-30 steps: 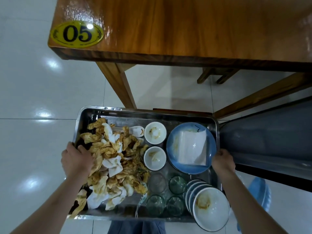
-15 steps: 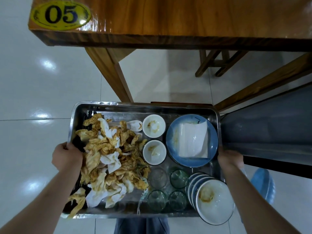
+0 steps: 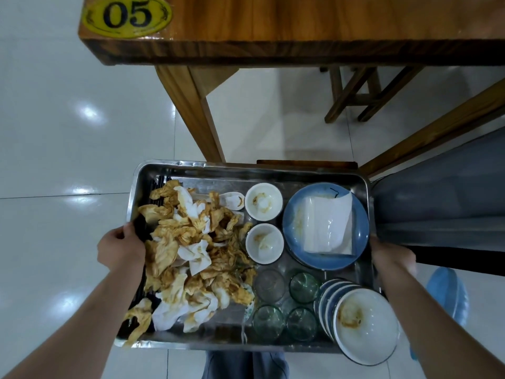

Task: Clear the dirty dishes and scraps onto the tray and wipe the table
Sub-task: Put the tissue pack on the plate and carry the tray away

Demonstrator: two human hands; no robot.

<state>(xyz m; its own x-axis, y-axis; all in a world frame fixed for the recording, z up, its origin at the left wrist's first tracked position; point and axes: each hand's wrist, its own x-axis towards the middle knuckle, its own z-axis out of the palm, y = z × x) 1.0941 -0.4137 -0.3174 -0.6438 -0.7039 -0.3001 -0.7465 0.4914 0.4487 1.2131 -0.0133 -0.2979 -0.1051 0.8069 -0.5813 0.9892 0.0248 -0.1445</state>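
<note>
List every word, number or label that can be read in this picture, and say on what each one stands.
"05": black digits on a yellow oval plaque, fixed at the corner of the wooden table.
No other readable text: the tray, bowls, plates and glasses show no writing.

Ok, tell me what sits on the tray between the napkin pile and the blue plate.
In the head view, two small white bowls stand between the napkin pile and the blue plate.

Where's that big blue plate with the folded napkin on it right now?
In the head view, the blue plate lies in the far right part of the metal tray, beside two small white bowls and just beyond the right hand.
</note>
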